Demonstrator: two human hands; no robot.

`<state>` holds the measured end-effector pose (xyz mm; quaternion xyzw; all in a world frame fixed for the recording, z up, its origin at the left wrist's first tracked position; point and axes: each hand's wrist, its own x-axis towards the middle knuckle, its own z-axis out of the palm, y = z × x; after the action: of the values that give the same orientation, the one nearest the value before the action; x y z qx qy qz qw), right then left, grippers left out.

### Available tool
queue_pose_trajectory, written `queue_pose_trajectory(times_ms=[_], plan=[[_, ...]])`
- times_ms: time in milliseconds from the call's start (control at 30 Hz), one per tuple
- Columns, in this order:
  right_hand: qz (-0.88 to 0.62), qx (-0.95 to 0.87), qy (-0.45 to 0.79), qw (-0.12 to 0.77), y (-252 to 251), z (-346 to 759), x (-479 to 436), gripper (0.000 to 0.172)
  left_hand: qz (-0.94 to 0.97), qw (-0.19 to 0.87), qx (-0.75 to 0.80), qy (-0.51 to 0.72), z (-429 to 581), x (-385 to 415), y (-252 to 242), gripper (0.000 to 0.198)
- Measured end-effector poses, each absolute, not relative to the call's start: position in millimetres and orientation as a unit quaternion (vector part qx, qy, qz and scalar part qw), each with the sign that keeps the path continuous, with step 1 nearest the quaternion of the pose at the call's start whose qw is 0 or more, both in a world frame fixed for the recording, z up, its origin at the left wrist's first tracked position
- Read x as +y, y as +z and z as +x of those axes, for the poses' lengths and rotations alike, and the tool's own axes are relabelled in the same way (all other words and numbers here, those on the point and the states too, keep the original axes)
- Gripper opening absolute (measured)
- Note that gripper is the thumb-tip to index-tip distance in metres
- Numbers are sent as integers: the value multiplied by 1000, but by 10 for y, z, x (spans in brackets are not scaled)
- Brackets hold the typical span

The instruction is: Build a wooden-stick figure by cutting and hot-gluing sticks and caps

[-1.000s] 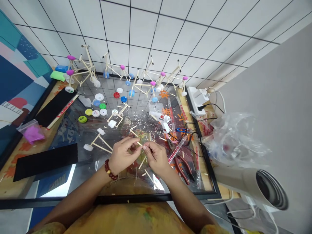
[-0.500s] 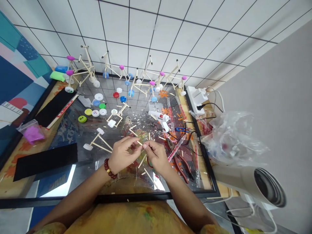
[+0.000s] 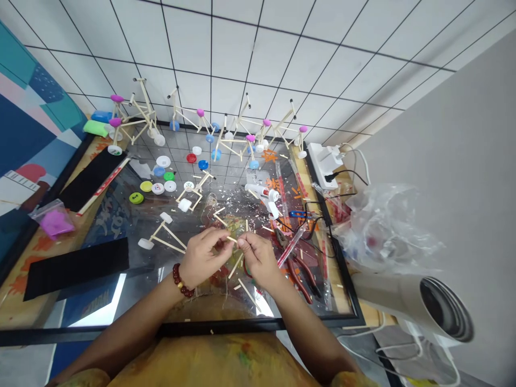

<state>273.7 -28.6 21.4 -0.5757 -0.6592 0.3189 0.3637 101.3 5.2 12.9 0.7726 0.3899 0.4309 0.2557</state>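
Observation:
Between my two hands, low over the middle of the table, is a short thin wooden stick (image 3: pixel 231 239). My left hand (image 3: pixel 206 253) pinches its left end, a beaded bracelet on the wrist. Thumb and fingers of my right hand (image 3: pixel 258 258) close on its right end. Loose stick pieces (image 3: pixel 236 265) lie under and around the hands. To the left rests a stick frame (image 3: pixel 169 236) with two white caps as wheels. Beyond the hands lies another stick frame (image 3: pixel 198 192) with white caps.
Several stick bicycles (image 3: pixel 237 131) stand along the back wall. Bottle caps (image 3: pixel 158 187) are scattered left of centre. A white glue gun (image 3: pixel 264 195) and red-handled pliers (image 3: pixel 300 277) lie on the right, near a power strip (image 3: pixel 321 165). Black sheets (image 3: pixel 78 267) lie on the left.
The hands are almost in the same place. My right hand has shifted slightly right, and more of the stick shows between the fingers. The view has moved a little.

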Motion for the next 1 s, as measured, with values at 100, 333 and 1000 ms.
queue_pose_trajectory(times_ms=[100, 333, 1000], plan=[[-564, -696, 270, 352, 214, 2722, -294, 30, 773, 238, 398, 432, 1026, 31, 131, 11], [-565, -700, 293, 324, 191, 2736, -279, 31, 802, 211, 399, 392, 1013, 14, 105, 8], [-580, -664, 302, 363, 238, 2786, -248, 35, 701, 327, 461, 434, 908, 126, 208, 11]])
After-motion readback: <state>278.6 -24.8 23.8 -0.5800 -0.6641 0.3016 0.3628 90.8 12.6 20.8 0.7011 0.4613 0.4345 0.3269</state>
